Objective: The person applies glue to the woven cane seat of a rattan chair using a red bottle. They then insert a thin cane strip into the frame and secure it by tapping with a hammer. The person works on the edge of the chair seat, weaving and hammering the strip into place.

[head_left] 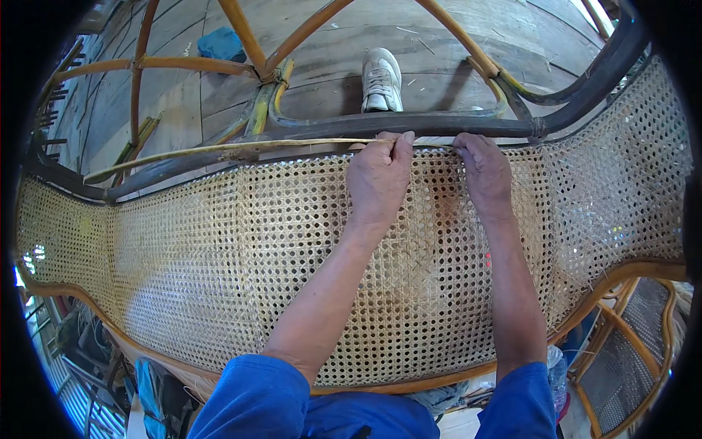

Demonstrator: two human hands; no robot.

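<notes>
A long, pale rattan strip (219,149) runs along the far edge of a woven cane panel (292,219), its left end lifted free past the dark frame pole. My left hand (379,179) pinches the strip between thumb and fingers, just above the panel's edge. To its right, my right hand (486,172) is closed at the same edge, its fingers bent over the strip where it meets the weave. The fingertips of that hand are partly hidden. A brownish stain marks the cane between my two hands.
A dark bent pole (329,129) of the rattan frame passes just beyond the panel. Tan rattan struts (307,31) rise behind it. On the plank floor lie a white shoe (381,79) and a blue cloth-like thing (221,45). Another cane-seated piece of furniture (625,362) stands at the lower right.
</notes>
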